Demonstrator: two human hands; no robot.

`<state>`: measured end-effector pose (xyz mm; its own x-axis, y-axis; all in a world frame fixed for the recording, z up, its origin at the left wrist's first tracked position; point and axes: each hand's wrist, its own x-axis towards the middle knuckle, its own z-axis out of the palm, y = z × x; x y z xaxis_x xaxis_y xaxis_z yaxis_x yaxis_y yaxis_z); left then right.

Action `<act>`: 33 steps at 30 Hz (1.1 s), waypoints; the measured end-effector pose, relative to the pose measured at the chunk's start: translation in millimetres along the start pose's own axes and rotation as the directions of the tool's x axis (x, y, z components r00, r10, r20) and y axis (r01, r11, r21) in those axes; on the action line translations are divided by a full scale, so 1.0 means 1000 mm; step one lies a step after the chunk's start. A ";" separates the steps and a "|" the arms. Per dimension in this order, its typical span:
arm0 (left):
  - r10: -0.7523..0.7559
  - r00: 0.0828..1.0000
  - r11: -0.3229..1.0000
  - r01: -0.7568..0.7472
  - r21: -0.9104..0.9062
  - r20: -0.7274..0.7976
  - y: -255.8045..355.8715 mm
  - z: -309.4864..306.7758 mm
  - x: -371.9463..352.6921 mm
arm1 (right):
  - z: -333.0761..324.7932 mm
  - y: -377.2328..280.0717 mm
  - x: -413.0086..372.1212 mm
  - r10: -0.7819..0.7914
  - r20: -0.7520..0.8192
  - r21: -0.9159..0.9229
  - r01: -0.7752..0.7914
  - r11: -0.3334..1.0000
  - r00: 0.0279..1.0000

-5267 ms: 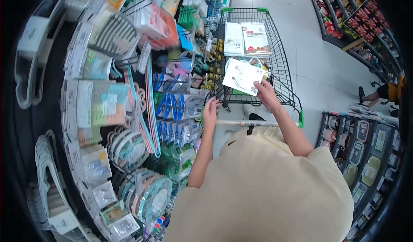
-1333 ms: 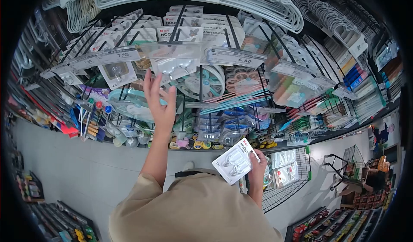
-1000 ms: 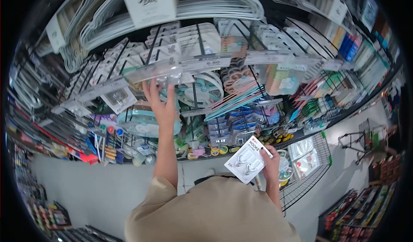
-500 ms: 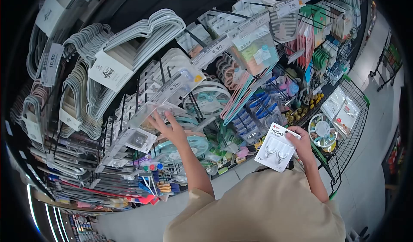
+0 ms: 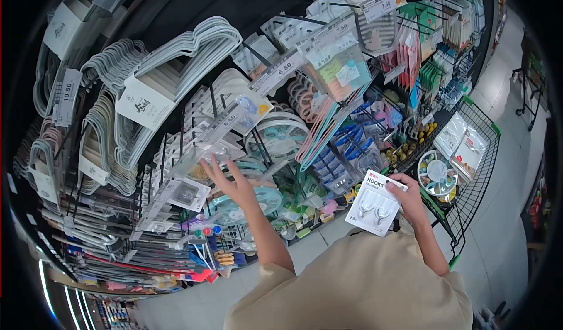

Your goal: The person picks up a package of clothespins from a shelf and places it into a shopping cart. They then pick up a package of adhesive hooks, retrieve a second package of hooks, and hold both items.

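My right hand (image 5: 409, 200) grips a white blister pack of hooks (image 5: 375, 204) by its upper right corner, thumb over the card; two hooks show under the clear plastic. My left hand (image 5: 231, 183) reaches to the shelf display with its fingers spread. Its fingertips overlap a clear-fronted pack (image 5: 217, 153) below the 6.50 price tag (image 5: 230, 119). Lower left of that hand hangs a small pack with a dark square item (image 5: 187, 194). Just below it are round pale-green hanger discs (image 5: 264, 204).
White clothes hangers (image 5: 193, 48) hang in bundles at the left. A black wire shopping cart (image 5: 478, 171) stands at my right, holding flat packs (image 5: 463, 142) and a round hanger pack (image 5: 437, 174). Another cart (image 5: 531, 89) is farther along the aisle. Price rails stick out from the shelf.
The view has shifted slightly, so the shelf goods sit a little further left. My left hand's fingers have spread wider near the packs. The hooks pack stays in my right hand.
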<state>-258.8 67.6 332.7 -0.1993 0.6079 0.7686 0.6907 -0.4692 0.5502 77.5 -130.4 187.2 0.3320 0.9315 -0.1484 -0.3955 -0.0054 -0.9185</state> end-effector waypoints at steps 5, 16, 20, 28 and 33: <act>0.123 0.984 0.975 -0.096 -0.200 0.128 0.035 -0.003 -0.067 | 0.007 -0.002 -0.003 0.005 -0.011 -0.044 -0.005 0.999 1.000; 0.366 0.537 0.879 0.070 -0.472 0.760 0.100 0.027 -0.182 | 0.011 -0.001 -0.004 -0.044 -0.016 -0.222 0.039 0.974 0.999; 0.031 0.433 0.780 0.553 -0.293 0.901 0.070 0.036 -0.191 | 0.014 -0.004 -0.008 0.025 -0.090 -0.232 -0.045 0.972 0.996; 0.101 0.281 0.624 0.730 -0.281 0.954 0.082 0.043 -0.179 | 0.003 -0.003 0.004 -0.049 -0.085 -0.230 0.028 0.973 0.995; 0.176 0.295 0.566 0.750 -0.342 0.939 0.084 0.031 -0.159 | 0.012 -0.008 0.011 -0.092 -0.047 -0.161 0.083 0.983 0.995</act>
<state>-147.4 -48.2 246.3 0.7154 0.6985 0.0171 0.0042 -0.0288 0.9996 74.5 -116.1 197.4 0.4068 0.9099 -0.0807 -0.2231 0.0133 -0.9747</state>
